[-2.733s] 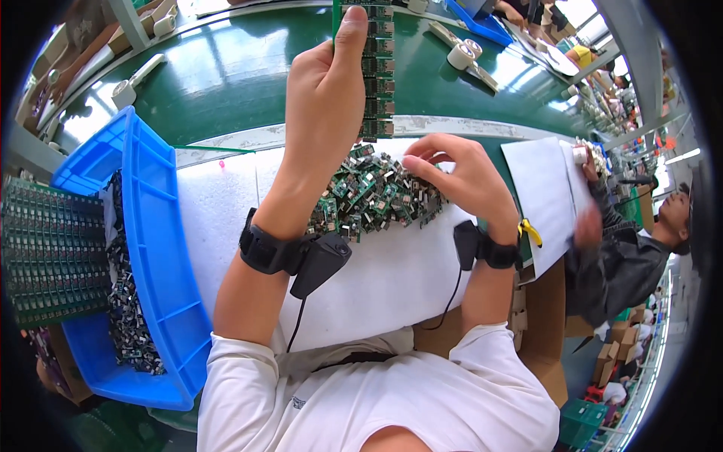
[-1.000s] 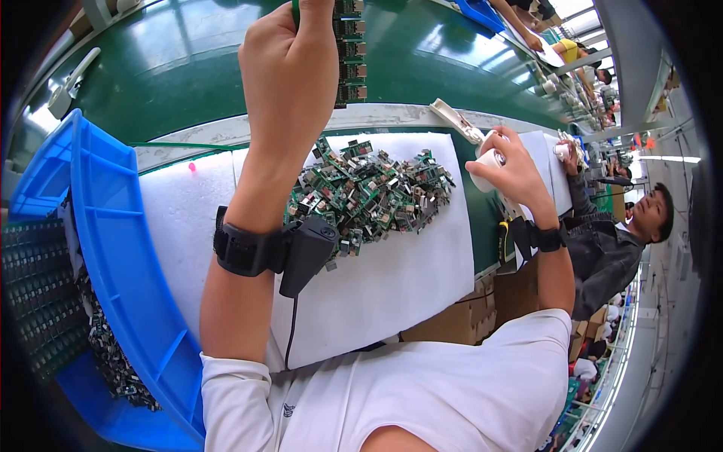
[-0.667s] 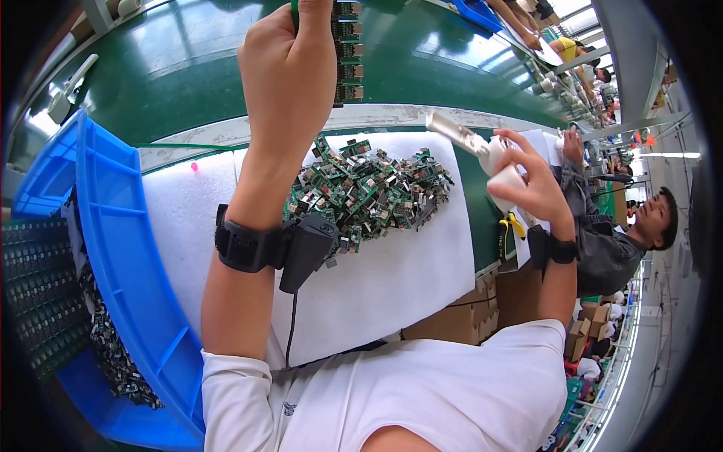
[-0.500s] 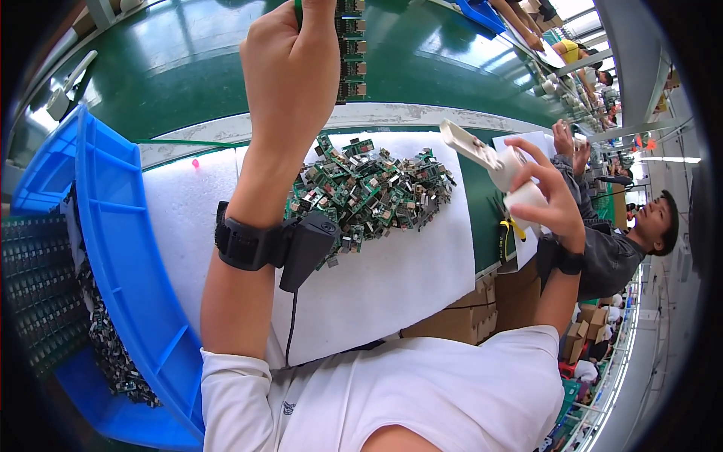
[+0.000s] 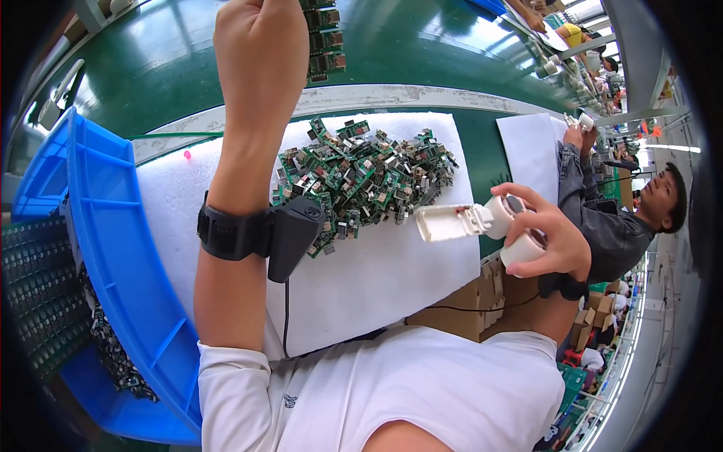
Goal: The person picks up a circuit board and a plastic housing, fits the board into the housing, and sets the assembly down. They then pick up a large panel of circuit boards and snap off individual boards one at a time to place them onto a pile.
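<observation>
Green worktop (image 5: 399,68) is spanning the background; the left hand (image 5: 260,56) is clenching a circuit-board strip (image 5: 327,54) over it; loose boards (image 5: 365,177) are lying on white foam (image 5: 376,290); the half-curled right hand (image 5: 553,239) is holding a white device (image 5: 495,215) near them.

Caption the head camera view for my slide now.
Left hand gripping a strip of circuit boards, right hand holding a white gadget, with a heap of small boards on a white sheet.
</observation>
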`<state>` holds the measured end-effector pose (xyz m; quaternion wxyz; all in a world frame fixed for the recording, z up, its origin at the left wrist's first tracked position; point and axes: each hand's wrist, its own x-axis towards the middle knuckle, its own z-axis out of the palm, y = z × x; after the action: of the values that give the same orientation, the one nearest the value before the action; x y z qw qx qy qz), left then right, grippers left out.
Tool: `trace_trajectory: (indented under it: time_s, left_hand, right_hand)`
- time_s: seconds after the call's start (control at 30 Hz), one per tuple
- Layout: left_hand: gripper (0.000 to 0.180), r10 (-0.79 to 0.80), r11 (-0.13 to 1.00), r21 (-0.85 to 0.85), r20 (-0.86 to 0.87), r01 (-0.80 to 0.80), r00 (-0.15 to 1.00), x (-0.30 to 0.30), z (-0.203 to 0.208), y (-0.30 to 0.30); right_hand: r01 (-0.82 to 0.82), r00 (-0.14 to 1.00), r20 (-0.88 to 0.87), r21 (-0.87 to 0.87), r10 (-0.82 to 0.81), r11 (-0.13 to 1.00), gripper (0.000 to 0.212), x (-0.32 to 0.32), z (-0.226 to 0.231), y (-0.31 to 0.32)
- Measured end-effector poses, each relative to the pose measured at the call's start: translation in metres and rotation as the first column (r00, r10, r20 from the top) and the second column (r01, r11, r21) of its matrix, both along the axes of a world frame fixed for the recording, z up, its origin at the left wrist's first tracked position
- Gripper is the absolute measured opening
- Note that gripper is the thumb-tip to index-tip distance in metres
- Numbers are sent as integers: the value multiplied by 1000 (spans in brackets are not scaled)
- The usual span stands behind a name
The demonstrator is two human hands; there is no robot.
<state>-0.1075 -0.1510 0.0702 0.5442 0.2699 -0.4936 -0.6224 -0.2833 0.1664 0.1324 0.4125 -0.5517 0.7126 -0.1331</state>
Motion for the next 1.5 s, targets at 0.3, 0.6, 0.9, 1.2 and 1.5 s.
trace_trajectory:
  time_s: [0.3, 0.6, 0.9, 1.2, 1.5]
  left_hand:
    - [47, -85, 996, -16, 24, 86, 996, -2, 1, -10]
    - [67, 8, 995, -96, 70, -2, 998, -3, -8, 1]
    - [69, -11, 994, -113, 28, 14, 1000, -3, -8, 2]
    - [57, 19, 988, -153, 110, -2, 994, -9, -11, -1]
    - [61, 17, 990, -142, 137, 2, 990, 9, -5, -6]
  right_hand:
    - [2, 1000, 4, 125, -3, 992, 31, 7, 4, -3]
    - [91, 993, -64, -77, -96, 993, 35, 14, -10, -4]
    - [95, 977, -173, -179, -127, 979, 37, 8, -25, 5]
    - [-44, 900, -412, -411, -143, 910, 38, 32, -27, 8]
    - [-12, 872, -443, -441, -206, 897, 34, 26, -45, 7]
